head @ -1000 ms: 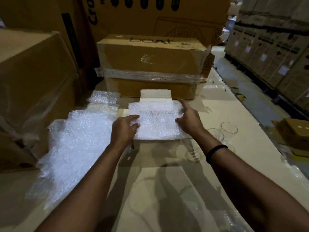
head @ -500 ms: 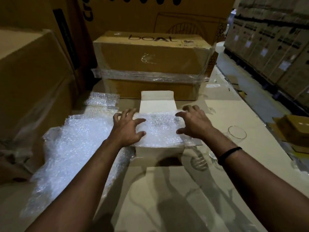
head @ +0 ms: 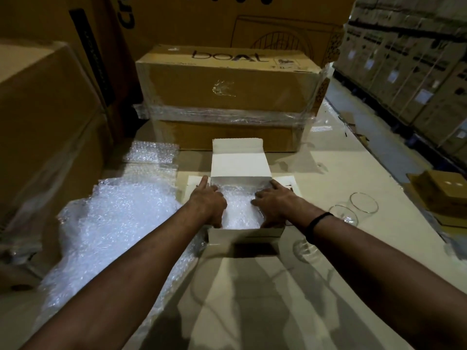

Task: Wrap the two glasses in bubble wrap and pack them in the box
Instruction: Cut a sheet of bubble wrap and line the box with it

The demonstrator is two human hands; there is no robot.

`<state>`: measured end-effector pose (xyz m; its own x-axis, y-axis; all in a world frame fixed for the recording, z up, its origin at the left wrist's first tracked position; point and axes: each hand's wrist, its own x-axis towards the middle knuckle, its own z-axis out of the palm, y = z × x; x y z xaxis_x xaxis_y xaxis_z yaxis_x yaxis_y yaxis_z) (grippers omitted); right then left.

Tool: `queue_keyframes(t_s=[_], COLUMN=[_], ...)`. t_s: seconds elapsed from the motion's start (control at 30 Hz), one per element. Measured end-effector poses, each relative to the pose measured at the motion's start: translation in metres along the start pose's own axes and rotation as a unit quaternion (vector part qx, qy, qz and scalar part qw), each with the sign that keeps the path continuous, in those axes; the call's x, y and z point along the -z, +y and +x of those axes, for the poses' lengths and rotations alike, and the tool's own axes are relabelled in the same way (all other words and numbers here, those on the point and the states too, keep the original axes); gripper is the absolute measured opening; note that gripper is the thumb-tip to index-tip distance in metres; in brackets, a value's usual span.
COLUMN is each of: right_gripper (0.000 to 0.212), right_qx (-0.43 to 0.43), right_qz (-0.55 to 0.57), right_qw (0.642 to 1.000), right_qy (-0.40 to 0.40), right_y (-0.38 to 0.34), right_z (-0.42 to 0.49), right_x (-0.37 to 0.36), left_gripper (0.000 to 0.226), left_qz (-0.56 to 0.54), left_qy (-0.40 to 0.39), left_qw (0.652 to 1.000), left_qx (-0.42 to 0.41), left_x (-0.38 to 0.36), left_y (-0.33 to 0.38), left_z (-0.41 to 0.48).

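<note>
Head view: hands (head: 209, 203) (head: 275, 205), seemingly flat-fingered, press bubble wrap (head: 240, 213) into box (head: 245, 233), hiding its floor.

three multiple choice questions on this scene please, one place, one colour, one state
1. Where are the glasses relative to the white box?
A inside it
B on the table to its right
C on its lid

2. What colour is the wristband?
A red
B black
C white

3. What state is the box in?
A taped shut
B crushed flat
C open, bubble wrap inside

Answers: 1 B, they sit beside the right forearm; 2 B, a black band circles the right wrist; 3 C, its lid stands up while the left hand and right hand press the wrap in.
</note>
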<state>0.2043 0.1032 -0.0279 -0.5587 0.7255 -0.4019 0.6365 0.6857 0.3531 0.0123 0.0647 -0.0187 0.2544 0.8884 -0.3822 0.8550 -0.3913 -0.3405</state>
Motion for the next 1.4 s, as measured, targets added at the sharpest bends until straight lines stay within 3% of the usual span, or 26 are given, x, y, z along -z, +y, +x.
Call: queue_keyframes(t_s=[0.17, 0.27, 0.47, 0.63, 0.73, 0.8, 0.93, 1.1, 1.17, 1.23, 1.3, 1.4], right_gripper=[0.085, 0.076, 0.062, 0.064, 0.029, 0.019, 0.025, 0.028, 0.031, 0.048, 0.061, 0.068], right_qx=[-0.007, -0.016, -0.046, -0.059, -0.056, -0.055, -0.048, -0.032, -0.038, -0.053, -0.059, -0.072], right_qz=[0.022, 0.030, 0.036, 0.018, -0.012, -0.024, -0.038, -0.060, -0.042, -0.007, 0.028, 0.060], right_qw=[0.998, 0.997, 0.997, 0.998, 0.997, 0.996, 0.996, 0.994, 0.995, 0.998, 0.997, 0.995], right_qy=[0.054, 0.072, 0.043, 0.014, -0.049, -0.070, -0.072, -0.084, -0.076, -0.023, 0.031, 0.035], right_y=[0.005, -0.003, -0.023, -0.006, -0.002, -0.008, -0.013, -0.020, -0.019, -0.017, -0.023, -0.038], right_z=[0.002, 0.012, 0.022, 0.006, -0.003, -0.006, -0.013, -0.027, -0.029, -0.024, -0.018, -0.008], right_x=[0.011, 0.009, -0.004, 0.015, 0.016, 0.012, 0.010, 0.008, 0.013, 0.018, 0.020, 0.004], left_gripper=[0.062, 0.067, 0.057, 0.058, 0.047, 0.032, 0.027, 0.022, 0.035, 0.053, 0.066, 0.062], left_qz=[-0.028, -0.004, 0.049, -0.004, 0.029, 0.026, 0.030, 0.019, 0.000, -0.005, 0.006, 0.020], left_qy=[0.091, 0.083, 0.048, 0.116, 0.063, -0.002, -0.063, -0.064, -0.031, 0.017, 0.011, -0.019], left_qw=[0.995, 0.996, 0.997, 0.993, 0.997, 0.999, 0.997, 0.998, 0.999, 1.000, 1.000, 0.999], left_qx=[0.000, 0.022, 0.034, 0.018, 0.016, 0.022, 0.016, 0.015, 0.017, 0.014, 0.018, 0.035], left_x=[0.009, 0.006, -0.004, 0.001, -0.005, -0.007, -0.005, -0.010, -0.007, 0.000, 0.004, 0.001], left_y=[-0.006, 0.005, 0.019, 0.010, 0.012, 0.016, 0.020, 0.027, 0.025, 0.021, 0.025, 0.037], left_z=[0.003, 0.012, 0.027, 0.019, 0.010, 0.008, 0.004, -0.009, -0.011, -0.005, -0.001, 0.005])
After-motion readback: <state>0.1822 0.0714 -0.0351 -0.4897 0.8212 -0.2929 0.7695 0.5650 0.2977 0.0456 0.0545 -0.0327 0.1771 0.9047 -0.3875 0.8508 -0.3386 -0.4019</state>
